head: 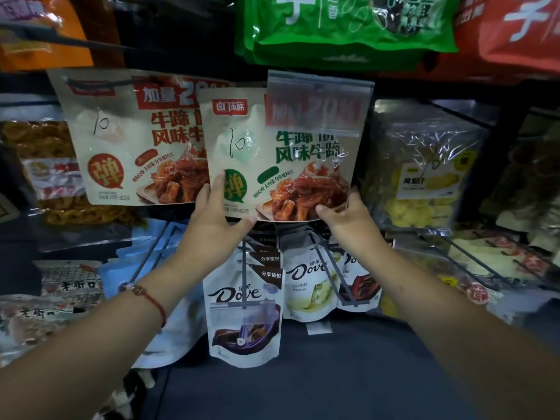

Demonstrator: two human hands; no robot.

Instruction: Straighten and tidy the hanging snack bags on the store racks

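Observation:
A beige snack bag with green lettering (272, 153) hangs at the centre of the rack, a clear price-tag holder (318, 101) covering its top right. My left hand (215, 216) grips its bottom left corner, thumb under the lower edge and fingers behind. My right hand (342, 216) pinches its bottom right corner. To the left hangs a matching beige bag with red lettering (127, 137), partly overlapped by the green one.
Green bags (342, 28) and red-orange bags (515, 31) hang above. Dove chocolate pouches (242, 304) hang on hooks below my hands. A clear bag of yellow dried fruit (424, 177) hangs at right; wire pegs (472, 256) stick out toward me.

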